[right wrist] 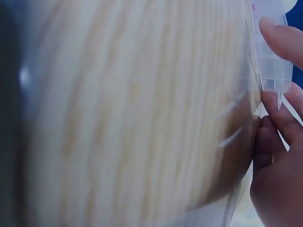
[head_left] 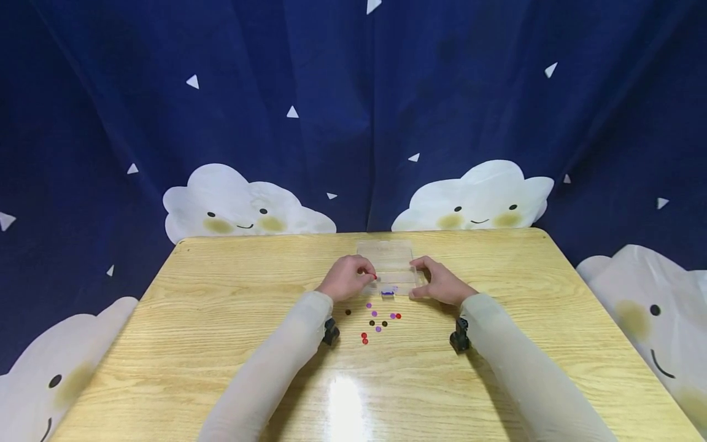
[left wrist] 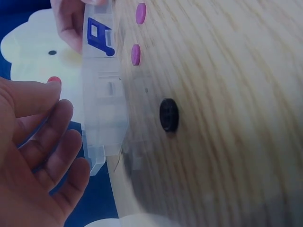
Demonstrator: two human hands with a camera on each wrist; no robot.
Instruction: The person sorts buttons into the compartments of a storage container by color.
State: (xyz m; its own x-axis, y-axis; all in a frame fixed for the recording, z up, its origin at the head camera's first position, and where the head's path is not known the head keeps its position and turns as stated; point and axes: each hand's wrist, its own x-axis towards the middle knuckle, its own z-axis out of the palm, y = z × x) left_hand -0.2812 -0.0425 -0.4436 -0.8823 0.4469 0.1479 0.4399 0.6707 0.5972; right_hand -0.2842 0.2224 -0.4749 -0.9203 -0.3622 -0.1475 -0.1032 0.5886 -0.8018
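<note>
At the far middle of the table lies a clear plastic box (head_left: 399, 277) with its lid (head_left: 385, 250) raised at the back and a blue latch (head_left: 388, 293) in front. Between thumb and forefinger, my left hand (head_left: 345, 278) pinches a small red button (left wrist: 54, 79) above the box's left part. On the opposite side, my right hand (head_left: 440, 283) holds the box's right end, thumb at the front and fingers farther back. In front of the box are scattered several purple buttons (head_left: 374, 314), black buttons (left wrist: 169, 115) and red buttons (head_left: 364, 336).
The wooden table (head_left: 232, 294) reaches back to a dark blue curtain (head_left: 353, 123) with white clouds and triangles. Two of the red buttons lie nearest me. A black wrist camera (head_left: 459, 336) sits under my right sleeve.
</note>
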